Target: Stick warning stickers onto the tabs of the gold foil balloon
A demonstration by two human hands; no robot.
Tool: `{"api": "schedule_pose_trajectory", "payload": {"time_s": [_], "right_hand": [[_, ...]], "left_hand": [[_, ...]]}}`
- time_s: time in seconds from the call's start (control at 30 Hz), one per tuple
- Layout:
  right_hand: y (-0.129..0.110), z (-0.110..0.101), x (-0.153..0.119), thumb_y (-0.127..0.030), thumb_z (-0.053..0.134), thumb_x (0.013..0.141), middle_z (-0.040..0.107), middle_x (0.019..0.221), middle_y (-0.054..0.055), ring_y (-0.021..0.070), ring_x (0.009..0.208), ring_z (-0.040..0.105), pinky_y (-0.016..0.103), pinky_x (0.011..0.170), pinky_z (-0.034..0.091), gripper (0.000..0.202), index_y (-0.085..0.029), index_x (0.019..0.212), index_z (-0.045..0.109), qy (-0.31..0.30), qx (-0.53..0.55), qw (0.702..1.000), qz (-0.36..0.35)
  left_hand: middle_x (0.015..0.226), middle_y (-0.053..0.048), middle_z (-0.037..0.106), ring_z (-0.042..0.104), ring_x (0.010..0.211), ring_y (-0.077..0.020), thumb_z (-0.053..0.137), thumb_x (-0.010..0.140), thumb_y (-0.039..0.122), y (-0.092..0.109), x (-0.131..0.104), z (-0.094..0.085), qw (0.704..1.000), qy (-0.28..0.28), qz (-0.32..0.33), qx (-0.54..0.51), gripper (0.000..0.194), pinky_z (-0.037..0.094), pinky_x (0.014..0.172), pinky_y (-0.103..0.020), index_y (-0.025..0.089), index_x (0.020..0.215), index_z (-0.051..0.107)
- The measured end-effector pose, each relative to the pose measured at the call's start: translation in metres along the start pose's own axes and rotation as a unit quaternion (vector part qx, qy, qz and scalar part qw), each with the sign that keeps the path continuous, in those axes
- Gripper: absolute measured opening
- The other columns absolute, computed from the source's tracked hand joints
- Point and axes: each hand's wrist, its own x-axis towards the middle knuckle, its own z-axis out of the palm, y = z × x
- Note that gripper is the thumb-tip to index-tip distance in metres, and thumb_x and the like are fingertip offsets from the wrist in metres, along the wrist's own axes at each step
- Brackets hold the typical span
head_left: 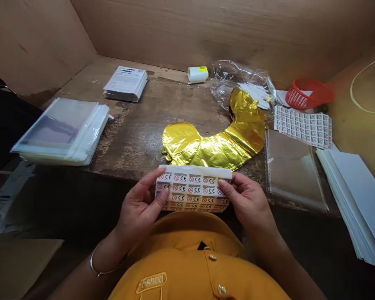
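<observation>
Between my two hands is a sheet of stickers (193,189) printed with rows of CE marks and red warning circles, its upper edge folded or curled over. My left hand (145,200) pinches its left side, thumb on the front. On the opposite side my right hand (245,196) grips it, also with the thumb in front; the other fingers are mostly hidden behind the sheet. Just beyond the sheet a flat gold foil balloon (212,146), curved in shape, lies on the table (137,125).
At left are a stack of clear plastic sleeves (62,129) and a stack of printed cards (126,83). A label roll (198,75) stands at the back. To the right lie white sticks (254,93), a red basket (309,93), another sticker sheet (303,126), a clear sleeve (293,166) and white cards (356,196).
</observation>
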Motion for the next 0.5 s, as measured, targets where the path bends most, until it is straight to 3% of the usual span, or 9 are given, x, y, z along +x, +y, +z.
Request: {"api": "schedule_pose_trajectory", "payload": {"time_s": [0.1,0.17,0.33,0.5], "right_hand": [[-0.002,0.004,-0.004,-0.037,0.068,0.082,0.068,0.074,0.002,0.0141,0.066,0.063,0.023,0.058,0.052,0.021,-0.016,0.083,0.067,-0.009,-0.064,0.998,-0.007],[-0.002,0.006,-0.005,-0.037,0.068,0.082,0.066,0.070,0.001,0.0124,0.062,0.061,0.021,0.054,0.049,0.021,-0.016,0.081,0.065,-0.016,-0.068,0.998,-0.010],[-0.002,0.010,-0.010,-0.029,0.070,0.081,0.059,0.067,-0.006,0.0097,0.060,0.061,0.019,0.054,0.050,0.022,-0.023,0.089,0.051,0.069,-0.015,0.994,-0.078],[-0.001,0.013,-0.015,-0.021,0.069,0.081,0.054,0.067,-0.008,0.0067,0.055,0.056,0.016,0.049,0.046,0.023,-0.024,0.084,0.047,0.061,-0.022,0.990,-0.129]], "left_hand": [[0.097,0.002,0.072,0.068,0.084,-0.0110,0.071,0.079,0.017,0.005,0.005,-0.002,0.998,-0.048,-0.028,0.021,0.023,0.057,0.075,-0.018,0.031,0.098,0.073],[0.087,0.003,0.074,0.070,0.080,-0.0100,0.073,0.078,0.017,0.009,0.009,0.000,0.998,-0.032,-0.051,0.032,0.015,0.056,0.072,-0.014,0.027,0.089,0.075],[0.094,0.004,0.074,0.071,0.080,-0.0092,0.078,0.073,0.017,0.009,0.011,0.005,0.997,-0.007,-0.071,0.023,0.023,0.057,0.072,-0.012,0.026,0.093,0.072],[0.080,0.005,0.073,0.069,0.070,-0.0074,0.078,0.074,0.023,0.008,0.012,0.003,0.994,0.002,-0.106,0.006,0.012,0.056,0.065,-0.011,0.023,0.083,0.070]]}}
